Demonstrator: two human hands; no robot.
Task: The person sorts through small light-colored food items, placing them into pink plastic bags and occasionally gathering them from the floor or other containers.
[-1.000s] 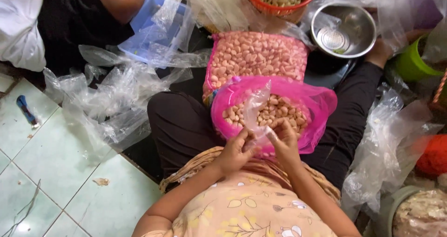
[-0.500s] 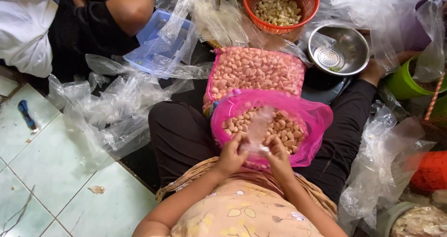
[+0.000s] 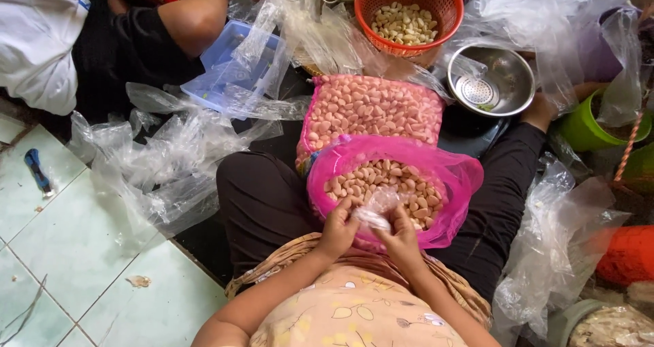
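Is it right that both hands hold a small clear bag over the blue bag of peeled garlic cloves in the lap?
Not quite. In the head view the left hand and right hand do hold a small clear bag, but the bag of peeled garlic cloves in the lap is pink, not blue.

Likely a home food-packing spot: tiled floor (image 3: 75, 251), garlic baskets (image 3: 409, 13), loose plastic bags (image 3: 163, 163).

One head-worn camera looks steeply down, close over the lap (a single view).
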